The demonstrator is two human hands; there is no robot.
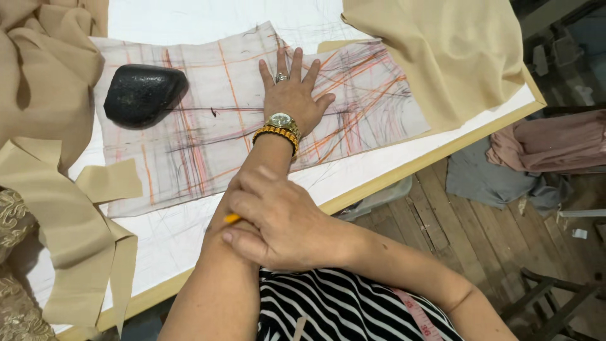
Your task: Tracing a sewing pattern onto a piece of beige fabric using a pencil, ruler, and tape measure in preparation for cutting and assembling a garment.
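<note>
Pressing flat with fingers spread, the left hand [292,95] lies palm-down on the marked pattern sheet [208,132], a pale piece scored with orange and black lines; it grips nothing. A ring, a wristwatch and a gold bracelet [276,134] sit on this hand and wrist. The right hand [268,218] rests across the left forearm, nearer the body than the pattern sheet, fingers curled down onto the arm; a small yellow-orange tip [232,218] shows beneath the fingers, and what it belongs to cannot be told. The pattern sheet lies spread on the white bench [189,19]. A black stone-like weight [142,93] sits on the sheet's left part, well apart from the left hand. Tan fabric [442,50] overlaps the sheet's right edge; more tan fabric strips [82,233] hang off its left and near side, beside lace-patterned cloth [12,221]. Right of the bench, past the sheet, pink and grey cloths [536,151] lie on the wooden floor [467,227].
</note>
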